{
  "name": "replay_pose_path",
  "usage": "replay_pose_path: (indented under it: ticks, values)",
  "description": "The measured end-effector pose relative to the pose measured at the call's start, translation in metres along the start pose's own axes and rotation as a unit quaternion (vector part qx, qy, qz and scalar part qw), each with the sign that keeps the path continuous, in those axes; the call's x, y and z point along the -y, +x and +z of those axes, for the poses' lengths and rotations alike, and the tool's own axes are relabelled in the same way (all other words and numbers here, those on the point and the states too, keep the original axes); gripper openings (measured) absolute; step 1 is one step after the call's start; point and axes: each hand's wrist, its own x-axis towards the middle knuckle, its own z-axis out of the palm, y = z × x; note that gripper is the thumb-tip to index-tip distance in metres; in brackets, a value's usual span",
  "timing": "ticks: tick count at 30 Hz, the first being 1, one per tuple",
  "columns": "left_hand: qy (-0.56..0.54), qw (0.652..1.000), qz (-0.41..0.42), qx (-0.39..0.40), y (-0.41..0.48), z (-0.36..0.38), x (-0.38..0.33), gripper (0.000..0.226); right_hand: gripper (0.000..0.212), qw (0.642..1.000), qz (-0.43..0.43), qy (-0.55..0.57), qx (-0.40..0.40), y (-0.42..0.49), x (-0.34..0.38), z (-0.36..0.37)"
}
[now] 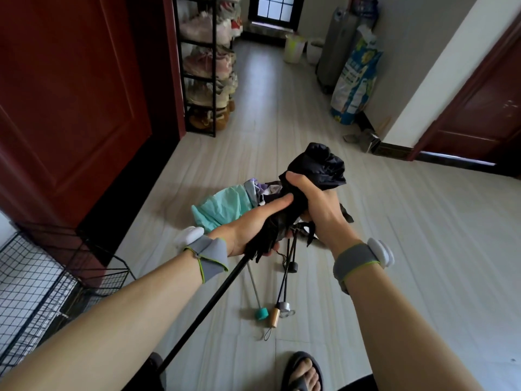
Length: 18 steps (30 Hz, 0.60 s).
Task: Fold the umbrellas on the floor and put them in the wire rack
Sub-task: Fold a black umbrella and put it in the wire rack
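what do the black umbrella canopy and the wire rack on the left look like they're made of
The umbrella canopy is likely thin synthetic fabric, matte black; it crumples into soft folds. The wire rack seems to be metal wire with a dark coated finish; thin rigid rods form an open grid.

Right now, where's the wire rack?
Bottom left of the head view: the wire rack stands on the floor by the dark red door, left of the left hand.

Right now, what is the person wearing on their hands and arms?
No sleeves or gloves: the left hand and right hand are bare. Each wrist has a grey fabric band edged in lime green, left band and right band, each carrying a rounded white pod: left pod, right pod.
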Motion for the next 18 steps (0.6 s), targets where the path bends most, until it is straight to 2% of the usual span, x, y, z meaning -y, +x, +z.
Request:
replay_pose_path:
  ticks: [2,5,8,10,14,18]
  values:
    - [0.048,0.995,0.064,-0.054,0.003,0.003,0.001,0.049,0.036,0.996,-0.055,-0.068,-0.002,0.002,-0.004,-0.004]
    - [0.067,0.982,0.144,-0.106,0.005,0.006,0.003,0.031,0.058,0.976,-0.064,-0.205,-0.036,0.000,-0.007,-0.009]
    - [0.078,0.972,0.176,-0.138,0.007,0.005,0.005,0.025,0.071,0.957,-0.058,-0.280,-0.041,-0.003,-0.002,-0.012]
    - [0.076,0.968,0.175,-0.162,0.010,-0.002,0.005,0.027,0.073,0.960,-0.057,-0.273,-0.033,-0.002,-0.003,-0.014]
    - [0.045,0.974,0.149,-0.166,0.015,-0.011,0.002,0.037,0.048,0.978,-0.060,-0.201,-0.013,0.010,-0.013,-0.020]
    - [0.027,0.974,0.145,-0.173,0.018,-0.017,-0.001,0.040,0.016,0.987,-0.018,-0.156,0.011,0.013,-0.025,-0.023]
